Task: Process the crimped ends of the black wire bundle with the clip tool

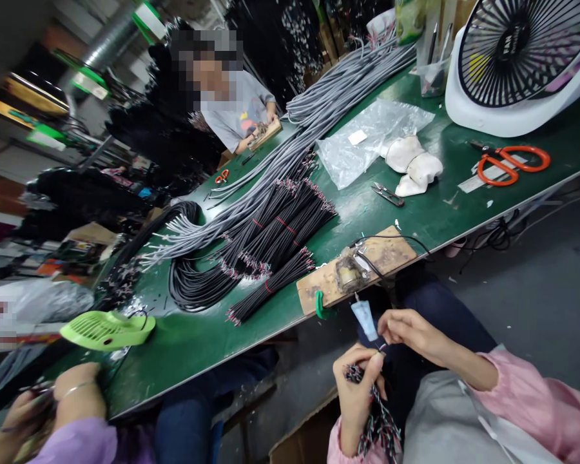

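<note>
Black multi-strand wire bundle (374, 419) stood upright in our left hand (357, 386), fist-gripped; right hand (410, 332) just above-right, pinching 1 strand tip.

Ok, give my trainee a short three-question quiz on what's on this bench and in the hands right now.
1. True or false: the left hand grips a bundle of wires.
2. What colour are the handles of the scissors lying in front of the fan?
A) green B) orange C) black
3. Fill in: the right hand pinches a small pale ____ just below the wooden board at the edge of the green table.

Key:
1. True: the bundle runs down from the closed fist.
2. B.
3. Tube, as far as its shape shows.
</note>
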`<act>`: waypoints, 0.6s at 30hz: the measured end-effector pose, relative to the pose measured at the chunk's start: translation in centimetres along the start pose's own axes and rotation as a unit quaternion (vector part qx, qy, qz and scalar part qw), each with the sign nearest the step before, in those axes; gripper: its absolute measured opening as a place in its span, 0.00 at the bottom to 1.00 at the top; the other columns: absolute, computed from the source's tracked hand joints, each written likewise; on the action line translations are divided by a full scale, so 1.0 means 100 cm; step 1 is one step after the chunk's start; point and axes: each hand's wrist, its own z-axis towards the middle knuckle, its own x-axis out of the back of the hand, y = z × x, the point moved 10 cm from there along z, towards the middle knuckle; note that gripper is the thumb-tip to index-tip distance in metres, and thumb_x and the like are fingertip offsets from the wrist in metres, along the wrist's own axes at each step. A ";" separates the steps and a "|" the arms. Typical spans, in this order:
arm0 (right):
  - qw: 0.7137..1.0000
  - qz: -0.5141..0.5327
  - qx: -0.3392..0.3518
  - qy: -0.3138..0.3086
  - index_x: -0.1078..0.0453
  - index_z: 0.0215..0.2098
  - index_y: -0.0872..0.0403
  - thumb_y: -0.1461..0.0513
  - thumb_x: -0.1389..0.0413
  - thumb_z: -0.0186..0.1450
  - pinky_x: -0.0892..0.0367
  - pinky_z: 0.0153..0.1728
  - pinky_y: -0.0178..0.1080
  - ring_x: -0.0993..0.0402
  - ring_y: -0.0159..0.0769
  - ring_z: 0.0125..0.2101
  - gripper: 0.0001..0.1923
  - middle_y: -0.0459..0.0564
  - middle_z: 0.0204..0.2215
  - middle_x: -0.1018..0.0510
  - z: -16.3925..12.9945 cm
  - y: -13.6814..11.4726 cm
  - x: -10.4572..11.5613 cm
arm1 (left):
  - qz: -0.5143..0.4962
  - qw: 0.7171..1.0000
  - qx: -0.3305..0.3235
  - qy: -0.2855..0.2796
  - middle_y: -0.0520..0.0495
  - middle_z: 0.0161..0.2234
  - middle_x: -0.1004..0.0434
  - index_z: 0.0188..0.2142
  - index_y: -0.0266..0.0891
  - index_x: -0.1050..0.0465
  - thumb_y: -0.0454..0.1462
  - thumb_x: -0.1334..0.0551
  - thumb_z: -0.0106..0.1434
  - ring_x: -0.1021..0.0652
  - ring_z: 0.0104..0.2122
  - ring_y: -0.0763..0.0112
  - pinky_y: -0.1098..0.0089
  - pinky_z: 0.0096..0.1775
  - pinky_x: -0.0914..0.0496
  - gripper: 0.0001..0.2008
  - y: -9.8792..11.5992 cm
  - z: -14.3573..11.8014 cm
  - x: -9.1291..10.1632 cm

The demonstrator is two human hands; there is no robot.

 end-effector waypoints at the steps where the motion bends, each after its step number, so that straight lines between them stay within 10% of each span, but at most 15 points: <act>1: 0.999 -0.039 0.002 -0.013 0.29 0.32 0.60 0.54 0.41 0.60 0.42 0.28 0.32 0.36 0.28 0.26 0.15 0.47 0.25 0.29 -0.006 -0.003 -0.002 | -0.011 1.000 0.020 -0.010 0.54 0.22 0.35 0.22 0.33 0.27 0.38 0.35 0.55 0.34 0.09 0.82 0.79 0.12 0.47 0.10 -0.008 0.000 -0.002; 6: 0.977 -0.214 0.000 -0.013 0.28 0.30 0.59 0.57 0.42 0.60 0.40 0.29 0.33 0.35 0.30 0.26 0.11 0.46 0.25 0.29 -0.021 -0.004 0.000 | -0.085 0.994 0.058 -0.033 0.53 0.21 0.35 0.19 0.33 0.28 0.42 0.32 0.49 0.33 0.12 0.80 0.77 0.14 0.41 0.13 -0.054 0.001 -0.013; 11: 0.950 -0.305 0.063 -0.014 0.28 0.27 0.58 0.59 0.42 0.61 0.38 0.34 0.35 0.32 0.33 0.30 0.09 0.49 0.27 0.27 -0.022 -0.021 -0.002 | -0.117 0.985 0.040 0.121 0.52 0.18 0.33 0.24 0.34 0.28 0.47 0.31 0.47 0.31 0.18 0.76 0.75 0.21 0.36 0.17 -0.086 -0.005 0.018; 18: 0.966 -0.242 0.004 -0.095 0.28 0.26 0.60 0.55 0.49 0.65 0.35 0.26 0.33 0.30 0.31 0.24 0.18 0.49 0.22 0.26 -0.027 -0.005 -0.025 | -0.127 0.982 0.099 0.102 0.57 0.12 0.38 0.18 0.36 0.38 0.44 0.31 0.46 0.37 0.10 0.81 0.78 0.13 0.42 0.18 -0.087 -0.019 0.018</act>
